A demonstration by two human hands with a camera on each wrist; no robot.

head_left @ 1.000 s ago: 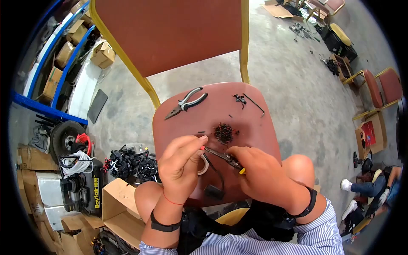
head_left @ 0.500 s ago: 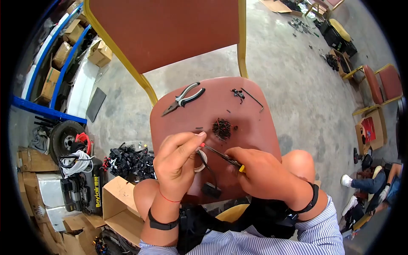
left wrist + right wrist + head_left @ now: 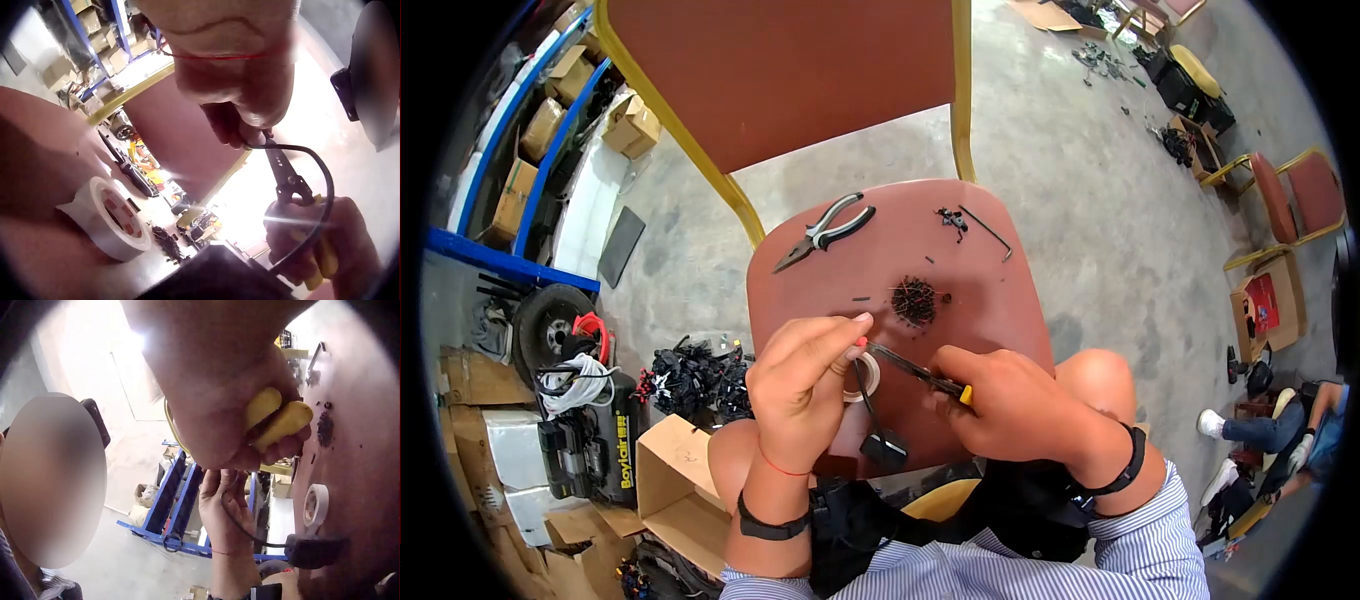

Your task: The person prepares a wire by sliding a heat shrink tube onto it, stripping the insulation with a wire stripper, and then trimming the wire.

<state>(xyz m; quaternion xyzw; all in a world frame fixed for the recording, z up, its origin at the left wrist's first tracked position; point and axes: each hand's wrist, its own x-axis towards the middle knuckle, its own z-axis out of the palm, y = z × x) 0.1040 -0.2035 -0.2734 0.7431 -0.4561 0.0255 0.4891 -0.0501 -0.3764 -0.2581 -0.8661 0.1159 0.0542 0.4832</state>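
My left hand pinches the end of a black cable, where a small red tip shows at the fingertips. The cable loops down to a black block hanging over the front of the chair seat. Yellow-handled wire strippers are gripped in my right hand. Their flat, holed jaws point left and reach the red tip at my left fingertips. Below the hands, a roll of white tape is partly covered by the left hand in the head view.
On the seat lie grey-handled pliers, a pile of small dark pieces, a hex key and small black parts. An open cardboard box stands left of my knee. Someone else sits at far right.
The head view has shifted slightly, so the seat and its things appear farther left. The black block has swung a little left. Both hands keep their holds.
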